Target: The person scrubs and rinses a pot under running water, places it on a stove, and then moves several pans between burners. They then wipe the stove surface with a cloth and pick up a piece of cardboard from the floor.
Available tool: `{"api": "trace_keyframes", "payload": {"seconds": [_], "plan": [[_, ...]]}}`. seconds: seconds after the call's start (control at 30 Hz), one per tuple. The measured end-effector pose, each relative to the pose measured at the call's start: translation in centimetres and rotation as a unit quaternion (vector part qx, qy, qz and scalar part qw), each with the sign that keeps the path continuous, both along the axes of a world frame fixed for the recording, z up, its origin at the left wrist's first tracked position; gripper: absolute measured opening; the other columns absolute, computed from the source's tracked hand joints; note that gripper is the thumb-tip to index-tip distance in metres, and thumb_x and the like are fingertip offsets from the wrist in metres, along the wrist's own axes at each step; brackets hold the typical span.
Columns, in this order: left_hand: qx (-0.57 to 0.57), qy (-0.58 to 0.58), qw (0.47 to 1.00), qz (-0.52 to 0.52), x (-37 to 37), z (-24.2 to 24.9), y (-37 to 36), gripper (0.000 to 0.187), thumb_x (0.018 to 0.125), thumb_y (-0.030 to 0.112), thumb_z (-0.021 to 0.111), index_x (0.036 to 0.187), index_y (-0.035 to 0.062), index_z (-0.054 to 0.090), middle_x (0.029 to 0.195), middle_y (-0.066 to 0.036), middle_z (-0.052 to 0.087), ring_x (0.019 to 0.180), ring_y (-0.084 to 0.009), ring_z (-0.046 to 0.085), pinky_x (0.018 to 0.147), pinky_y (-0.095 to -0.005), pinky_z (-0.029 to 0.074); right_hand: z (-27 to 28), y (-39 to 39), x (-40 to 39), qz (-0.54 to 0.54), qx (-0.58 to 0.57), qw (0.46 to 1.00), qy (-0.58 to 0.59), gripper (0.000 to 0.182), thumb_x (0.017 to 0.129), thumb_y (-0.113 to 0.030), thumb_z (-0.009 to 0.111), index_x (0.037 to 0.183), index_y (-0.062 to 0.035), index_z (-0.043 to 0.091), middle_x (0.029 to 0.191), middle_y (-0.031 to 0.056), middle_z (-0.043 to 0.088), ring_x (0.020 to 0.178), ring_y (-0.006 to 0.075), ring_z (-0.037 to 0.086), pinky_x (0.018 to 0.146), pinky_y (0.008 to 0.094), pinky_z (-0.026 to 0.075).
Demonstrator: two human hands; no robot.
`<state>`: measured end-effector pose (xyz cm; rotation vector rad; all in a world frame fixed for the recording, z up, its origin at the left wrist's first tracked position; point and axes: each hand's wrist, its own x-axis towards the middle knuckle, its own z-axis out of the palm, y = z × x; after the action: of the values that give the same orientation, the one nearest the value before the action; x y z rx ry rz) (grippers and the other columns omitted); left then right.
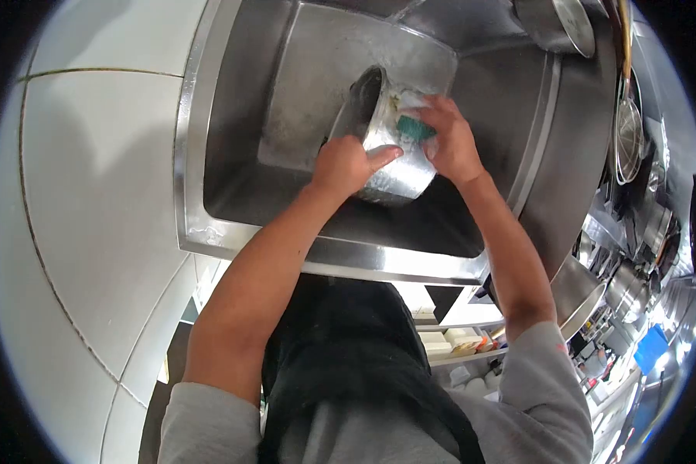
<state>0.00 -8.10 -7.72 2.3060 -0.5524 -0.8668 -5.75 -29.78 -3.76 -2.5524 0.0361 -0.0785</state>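
Note:
A round metal pot point(398, 174) is held tilted on its side over the sink point(317, 116), its dark mouth facing left. My left hand point(346, 165) grips the pot's rim, the thumb lying over the outer wall. Against the pot's outside, my right hand point(450, 138) is closed around a green scouring pad point(415, 128). Whitish suds show on the wall near the pad. The fingers of my left hand inside the pot are hidden.
Another metal pot point(553, 27) rests on the sink's right ledge at the top. A wire strainer point(629, 131) lies to the right. White tiles point(100, 155) line the left side. Stacked metal cookware point(630, 290) stands at lower right.

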Motion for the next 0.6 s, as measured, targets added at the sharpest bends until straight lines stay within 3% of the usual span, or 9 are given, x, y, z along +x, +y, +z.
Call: {"api": "trace_keyframes", "payload": {"seconds": [0.13, 0.23, 0.33, 0.37, 0.43, 0.5, 0.6], "plan": [[-0.021, 0.000, 1.000, 0.020, -0.4, -0.3, -0.7, 0.087, 0.081, 0.077, 0.068, 0.072, -0.0098, 0.070, 0.070, -0.031, 0.067, 0.074, -0.0477, 0.071, 0.067, -0.0529, 0.056, -0.1, -0.2, 0.6, -0.028, 0.012, 0.999, 0.016, 0.059, 0.063, 0.009, 0.068, 0.119, -0.0088, 0.073, 0.128, 0.0193, 0.064, 0.123, 0.0410, 0.056, 0.107, 0.0447, 0.046], [-0.038, -0.019, 0.999, 0.010, -0.8, -1.7, 0.1, 0.086, 0.077, 0.078, 0.069, 0.074, -0.0076, 0.072, 0.077, -0.031, 0.069, 0.078, -0.0473, 0.070, 0.071, -0.0525, 0.056, 2.7, 1.6, -2.8, 0.083, 0.013, 0.995, 0.050, 0.052, 0.065, 0.004, 0.065, 0.115, -0.0081, 0.073, 0.127, 0.0206, 0.065, 0.121, 0.0420, 0.058, 0.107, 0.0508, 0.046], [0.040, 0.001, 0.998, -0.046, 0.0, 0.0, -0.1, 0.088, 0.077, 0.079, 0.068, 0.076, -0.0084, 0.072, 0.077, -0.032, 0.068, 0.078, -0.0471, 0.071, 0.072, -0.0527, 0.056, 2.9, -0.5, -3.0, 0.048, 0.043, 0.998, 0.027, 0.054, 0.064, 0.005, 0.062, 0.115, -0.0079, 0.073, 0.125, 0.0224, 0.065, 0.122, 0.0435, 0.058, 0.107, 0.0513, 0.046], [0.028, 0.001, 0.999, -0.041, 0.2, 0.0, -0.1, 0.088, 0.077, 0.080, 0.067, 0.076, -0.0084, 0.072, 0.078, -0.032, 0.069, 0.079, -0.0470, 0.071, 0.073, -0.0527, 0.056, 1.7, -2.1, -2.3, 0.010, 0.011, 0.999, -0.042, 0.049, 0.067, 0.003, 0.066, 0.115, -0.0071, 0.073, 0.124, 0.0230, 0.066, 0.123, 0.0442, 0.058, 0.107, 0.0504, 0.046], [0.006, 0.008, 0.999, -0.034, -0.2, -0.8, -0.1, 0.090, 0.077, 0.081, 0.066, 0.076, -0.0085, 0.072, 0.078, -0.032, 0.069, 0.080, -0.0470, 0.071, 0.074, -0.0527, 0.056, -0.6, -3.9, 2.1, -0.088, -0.012, 0.996, -0.015, 0.039, 0.075, -0.004, 0.072, 0.114, -0.0055, 0.073, 0.122, 0.0218, 0.067, 0.119, 0.0428, 0.060, 0.105, 0.0479, 0.048], [0.019, -0.015, 0.999, -0.026, -0.4, -0.6, -0.2, 0.093, 0.077, 0.082, 0.065, 0.077, -0.0100, 0.071, 0.074, -0.031, 0.068, 0.077, -0.0467, 0.071, 0.071, -0.0522, 0.057, -2.4, -3.7, 6.5, -0.070, -0.046, 0.993, 0.085, 0.033, 0.083, -0.016, 0.077, 0.113, -0.0040, 0.073, 0.121, 0.0208, 0.068, 0.115, 0.0411, 0.063, 0.102, 0.0450, 0.050], [0.040, -0.017, 0.999, -0.031, -0.3, 0.2, -0.2, 0.093, 0.076, 0.084, 0.066, 0.078, -0.0095, 0.072, 0.074, -0.030, 0.068, 0.078, -0.0462, 0.071, 0.070, -0.0517, 0.057, -3.1, -3.8, 6.8, 0.058, 0.022, 0.994, 0.090, 0.029, 0.090, -0.017, 0.070, 0.115, -0.0024, 0.070, 0.114, 0.0199, 0.067, 0.105, 0.0435, 0.065, 0.092, 0.0442, 0.052]]}}
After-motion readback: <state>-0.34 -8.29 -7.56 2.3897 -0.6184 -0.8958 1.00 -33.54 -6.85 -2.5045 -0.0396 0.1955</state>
